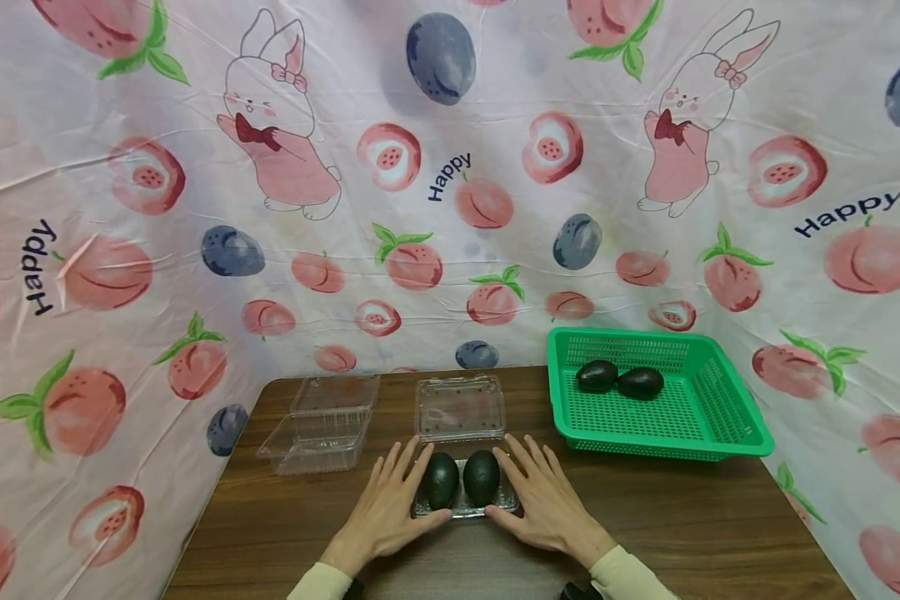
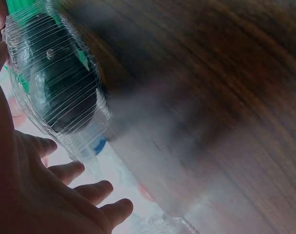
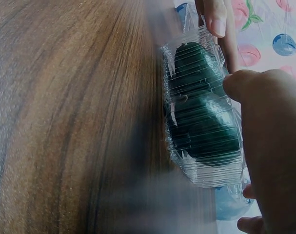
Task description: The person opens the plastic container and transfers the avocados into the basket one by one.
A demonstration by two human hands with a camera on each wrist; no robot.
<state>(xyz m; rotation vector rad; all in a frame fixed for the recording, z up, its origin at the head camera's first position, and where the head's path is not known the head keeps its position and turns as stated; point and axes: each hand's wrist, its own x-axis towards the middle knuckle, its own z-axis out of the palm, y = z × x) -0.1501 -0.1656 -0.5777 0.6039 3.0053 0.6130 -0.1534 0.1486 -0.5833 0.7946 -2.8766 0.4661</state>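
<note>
Two dark green avocados, the left one (image 1: pixel 441 481) and the right one (image 1: pixel 482 477), lie side by side in a clear plastic clamshell box (image 1: pixel 467 511). Its lid (image 1: pixel 461 408) is folded back, away from the person. My left hand (image 1: pixel 386 508) rests along the box's left side with fingers extended and thumb at the near edge. On the other side, my right hand (image 1: pixel 546 504) mirrors it, fingers spread and thumb at the near corner. Both wrist views show the avocados through the ribbed wall, and the thumbs touch the rim.
A green plastic basket (image 1: pixel 720 446) at the back right holds two more dark avocados (image 1: pixel 618 381). Another open clear clamshell box (image 1: pixel 318 454) stands at the back left of the wooden table (image 1: pixel 682 517). A fruit-and-rabbit patterned cloth (image 1: pixel 435 225) hangs behind and along both sides.
</note>
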